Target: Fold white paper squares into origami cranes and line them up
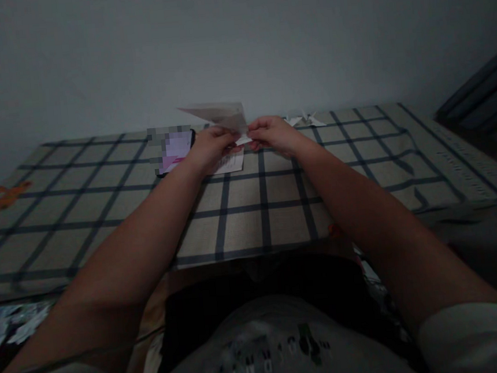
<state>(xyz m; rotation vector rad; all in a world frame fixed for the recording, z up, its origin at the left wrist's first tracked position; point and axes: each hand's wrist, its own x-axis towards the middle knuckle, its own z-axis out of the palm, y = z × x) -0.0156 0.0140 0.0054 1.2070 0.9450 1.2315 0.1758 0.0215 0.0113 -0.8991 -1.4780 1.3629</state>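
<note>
Over the far half of the table, my left hand [211,146] and my right hand [272,134] meet at a folded sheet of paper [225,114]. The fingers of both hands pinch its near lower corner, while a wide flap slants up and to the left above the left hand. Below the left hand lies a flat white sheet with faint marks [230,163], partly hidden by the hand. Just left of that hand is a phone [176,152] with a lit, pinkish screen, part of it blurred out. Behind my right hand sit white folded paper pieces [307,119].
A checked cloth [247,227] covers the table, which meets a plain wall [236,48] at the back. An orange item [8,196] lies at the far left edge. A dark slatted object [479,91] stands at the right. Cluttered items [15,326] show below the table at left.
</note>
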